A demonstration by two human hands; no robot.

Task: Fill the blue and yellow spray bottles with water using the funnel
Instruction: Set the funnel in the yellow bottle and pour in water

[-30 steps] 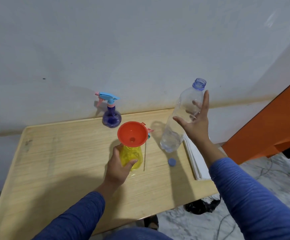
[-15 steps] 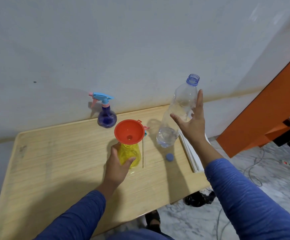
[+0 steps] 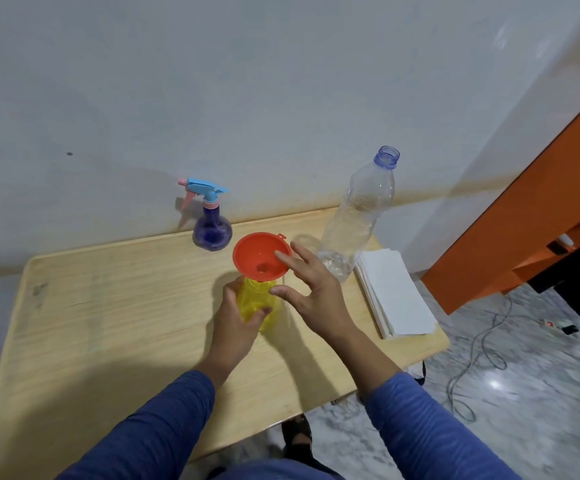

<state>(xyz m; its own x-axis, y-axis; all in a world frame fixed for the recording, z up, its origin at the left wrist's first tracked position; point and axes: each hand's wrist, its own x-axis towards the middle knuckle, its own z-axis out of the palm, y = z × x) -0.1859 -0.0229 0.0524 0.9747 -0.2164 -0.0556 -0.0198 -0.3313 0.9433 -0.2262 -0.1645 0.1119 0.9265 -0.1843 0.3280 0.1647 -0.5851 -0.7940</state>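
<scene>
Yellow spray bottle (image 3: 257, 303): translucent, uncapped | orange funnel (image 3: 262, 256) in neck

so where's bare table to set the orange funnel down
Bare wood lies along the wooden table's left side, left of the left hand. It is crowded from the blue spray bottle to the clear water bottle and white paper stack.

- I see a pale wood-grain table (image 3: 108, 306), matt.
- Glossy orange plastic funnel (image 3: 257, 252).
- Translucent yellow plastic bottle (image 3: 252, 301).
- Clear plastic water bottle (image 3: 361, 216).
- Matt white paper stack (image 3: 394, 292).
</scene>
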